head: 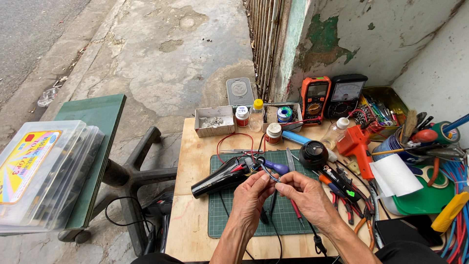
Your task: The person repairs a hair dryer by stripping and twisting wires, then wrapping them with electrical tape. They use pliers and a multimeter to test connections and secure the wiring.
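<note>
Black plastic shapes the opened hair dryer (222, 178), which lies on a green cutting mat (244, 215) just left of and above the left hand (251, 193). Both hands meet over the mat's middle. The left hand's grip is pressed together, fingertips pinching thin wires (267, 174) that run up to the dryer's open rear; the right hand (304, 193) sits just beside it, its grip likewise closed on the same wires, thumb and forefinger nearly touching the left fingers. A purple-handled tool (277, 167) lies right above both grips, touching the dryer's wiring. Up and right of the right hand rests the dryer's round black grille (313, 154). Further right of that hand lie pliers and cutters with red and orange handles (342, 188). Far above the grips, at the pale wooden worktop's (195, 161) back edge, stand an orange multimeter (315, 98), a black analogue meter (345, 94) and small jars (242, 116).
</note>
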